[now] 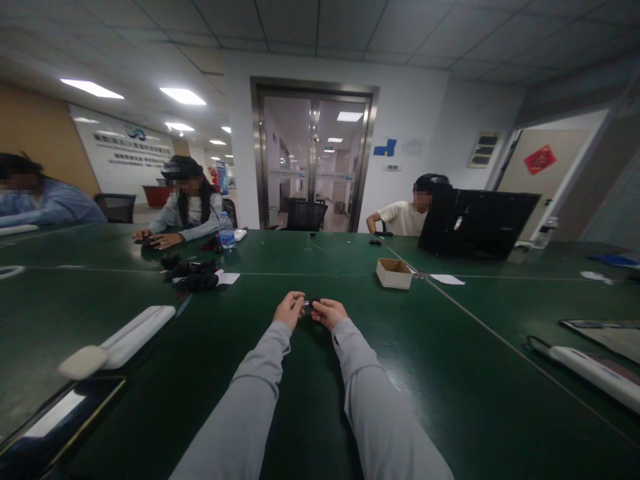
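Observation:
Both arms reach forward over the green table (320,387), and the hands meet near its middle. My left hand (290,310) is closed, its thumb and fingers pinching the silvery end of a small black-and-silver object (308,303). My right hand (330,313) pinches the dark end of the same object from the other side. Fingers cover much of it, and it is too small to tell its kind or whether it is one piece or two. The object is held just above the tabletop.
An open cardboard box (394,275) stands beyond my right hand. Black gear (193,272) and a water bottle (227,232) are to the left, with a white case (137,337) and a phone (65,417) nearer. A monitor (475,223) stands at right. Several people sit around.

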Motion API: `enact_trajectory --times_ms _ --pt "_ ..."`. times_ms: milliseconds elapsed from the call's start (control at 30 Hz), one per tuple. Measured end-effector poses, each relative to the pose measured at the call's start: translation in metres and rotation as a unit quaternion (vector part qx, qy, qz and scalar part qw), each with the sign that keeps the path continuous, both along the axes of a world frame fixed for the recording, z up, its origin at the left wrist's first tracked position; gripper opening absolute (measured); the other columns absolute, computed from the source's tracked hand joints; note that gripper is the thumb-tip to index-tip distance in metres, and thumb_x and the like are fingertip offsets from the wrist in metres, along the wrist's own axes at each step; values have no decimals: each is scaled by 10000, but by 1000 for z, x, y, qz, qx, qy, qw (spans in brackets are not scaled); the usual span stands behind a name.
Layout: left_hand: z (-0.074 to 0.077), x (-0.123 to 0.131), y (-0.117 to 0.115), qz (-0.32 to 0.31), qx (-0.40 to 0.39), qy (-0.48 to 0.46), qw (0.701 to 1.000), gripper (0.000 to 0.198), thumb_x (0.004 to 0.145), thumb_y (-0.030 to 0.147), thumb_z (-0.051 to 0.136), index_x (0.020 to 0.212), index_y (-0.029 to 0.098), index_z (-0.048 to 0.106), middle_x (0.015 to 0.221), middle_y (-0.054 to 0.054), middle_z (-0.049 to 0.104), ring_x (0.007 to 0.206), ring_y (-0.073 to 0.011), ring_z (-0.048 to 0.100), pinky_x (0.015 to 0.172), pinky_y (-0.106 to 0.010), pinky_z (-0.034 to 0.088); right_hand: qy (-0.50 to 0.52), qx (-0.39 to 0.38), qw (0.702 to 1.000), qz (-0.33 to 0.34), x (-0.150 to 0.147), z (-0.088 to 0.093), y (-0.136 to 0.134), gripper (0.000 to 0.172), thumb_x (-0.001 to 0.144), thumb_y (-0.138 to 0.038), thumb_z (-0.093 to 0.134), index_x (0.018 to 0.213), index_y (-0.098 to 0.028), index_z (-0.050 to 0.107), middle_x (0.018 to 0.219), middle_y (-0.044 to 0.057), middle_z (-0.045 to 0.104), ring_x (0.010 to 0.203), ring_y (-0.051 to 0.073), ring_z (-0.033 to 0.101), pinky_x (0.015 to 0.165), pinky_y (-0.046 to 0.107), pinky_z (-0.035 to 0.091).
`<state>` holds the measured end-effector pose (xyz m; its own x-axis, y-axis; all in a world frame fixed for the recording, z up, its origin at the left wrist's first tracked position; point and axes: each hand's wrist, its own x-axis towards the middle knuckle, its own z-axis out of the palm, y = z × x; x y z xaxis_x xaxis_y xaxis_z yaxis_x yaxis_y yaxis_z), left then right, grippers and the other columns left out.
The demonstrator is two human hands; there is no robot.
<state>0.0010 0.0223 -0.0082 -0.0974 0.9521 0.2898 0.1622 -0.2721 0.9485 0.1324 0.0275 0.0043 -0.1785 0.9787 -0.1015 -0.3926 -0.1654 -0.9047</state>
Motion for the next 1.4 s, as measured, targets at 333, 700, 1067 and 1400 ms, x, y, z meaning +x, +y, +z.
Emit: enact_trajectory --times_ms 333,700,1067,1400 --pt "0 0 -1 10 -19 9 1000 335 719 415 415 918 170 528 456 40 488 397 -79 425 427 -189 332 1 1 1000 5 1 -1 0 123 608 -64 644 644 -95 532 493 19 561 429 92 549 423 178 477" --pt "1 2 -2 8 -24 7 1000 288 722 359 421 910 168 525 462 35 499 402 -77 434 445 -190 348 -3 8 1000 15 1 -2 1 98 624 -58 624 640 -89 532 460 12 546 427 90 547 427 170 472" --pt "-3 1 3 -9 -33 9 999 298 720 336 430 945 162 516 435 32 511 364 -71 419 409 -182 331 -2 9 1000 21 1 -1 0 104 617 -54 631 625 -89 534 489 25 559 448 90 555 437 164 473" --pt "6 1 -6 8 -24 -14 1000 282 640 261 530 909 176 538 629 -5 583 556 -99 532 484 -185 377 -4 -1 1000 10 0 0 1 124 614 -52 634 640 -93 520 473 16 548 427 93 547 423 176 475"
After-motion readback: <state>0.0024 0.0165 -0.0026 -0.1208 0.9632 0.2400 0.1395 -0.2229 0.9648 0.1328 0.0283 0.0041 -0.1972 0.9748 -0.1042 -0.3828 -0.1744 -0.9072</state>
